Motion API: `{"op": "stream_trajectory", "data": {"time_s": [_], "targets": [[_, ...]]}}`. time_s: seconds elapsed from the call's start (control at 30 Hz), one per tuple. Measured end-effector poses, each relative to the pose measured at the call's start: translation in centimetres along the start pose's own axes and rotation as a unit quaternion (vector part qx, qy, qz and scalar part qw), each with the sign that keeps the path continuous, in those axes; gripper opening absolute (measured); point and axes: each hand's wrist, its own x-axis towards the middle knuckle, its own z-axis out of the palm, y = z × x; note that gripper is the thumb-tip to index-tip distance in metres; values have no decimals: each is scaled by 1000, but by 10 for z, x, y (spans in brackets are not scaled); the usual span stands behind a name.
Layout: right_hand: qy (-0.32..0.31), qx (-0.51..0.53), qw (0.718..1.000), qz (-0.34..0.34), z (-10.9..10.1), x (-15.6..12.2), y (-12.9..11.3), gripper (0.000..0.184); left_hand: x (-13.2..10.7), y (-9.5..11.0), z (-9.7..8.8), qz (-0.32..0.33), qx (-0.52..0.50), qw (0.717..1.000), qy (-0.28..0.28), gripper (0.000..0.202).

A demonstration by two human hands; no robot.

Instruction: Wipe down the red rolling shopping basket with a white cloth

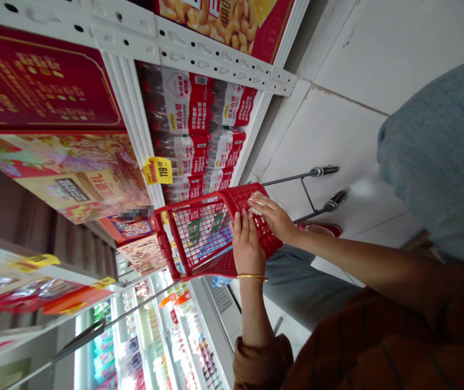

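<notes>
The picture is turned on its side. A red plastic shopping cart (268, 234) with a meshed flap, a red handle and grey wheeled legs stands in the middle. My left hand (249, 246), with a gold bangle at the wrist, lies over the basket's edge, fingers straight and close together, thumb hidden. Against the same basket wall, my right hand (276, 218) presses a small crumpled white tissue (255, 200) under its fingertips. Green and blue printing or items show faintly through the mesh; I cannot tell which.
White shelving (128, 92) carries red-labelled water bottles (183, 103), boxed goods (39, 81) and a yellow price tag (159, 170). Lit fridge shelves (150, 330) stand beyond the cart. Pale floor tiles (317, 130), a jeans-clad knee (427, 157) and a red shoe (329, 230) are close by.
</notes>
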Motion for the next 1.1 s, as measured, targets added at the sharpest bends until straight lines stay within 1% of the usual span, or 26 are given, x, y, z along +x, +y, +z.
{"op": "stream_trajectory", "data": {"time_s": [0.2,0.27,0.33,0.43,0.47,0.53,0.63,0.7,0.9,1.1], "targets": [[-32,6,999,-1,-10,-25,-3,43,2,2,-2,-8,24,999,-39,59],[-26,11,1000,-4,-15,-27,-2,41,1,4,-3,-9,46,998,-50,56],[13,7,1000,10,-18,-20,1,38,1,6,-4,-5,64,997,-52,52],[85,-7,995,51,-19,2,10,38,0,7,-5,6,73,996,-45,49],[87,-10,994,64,-18,11,15,39,0,8,-6,10,71,997,-43,50],[62,-2,995,77,-16,24,23,41,0,7,-7,15,62,997,-41,51],[21,20,996,86,-11,30,30,42,1,6,-8,22,47,998,-39,53],[23,24,996,89,-9,25,31,42,2,6,-8,20,39,998,-39,53],[42,10,996,82,-6,-2,22,44,2,6,-7,15,24,999,-26,54],[28,-6,996,89,-7,-23,17,47,2,5,-4,9,10,1000,-21,54]]}}
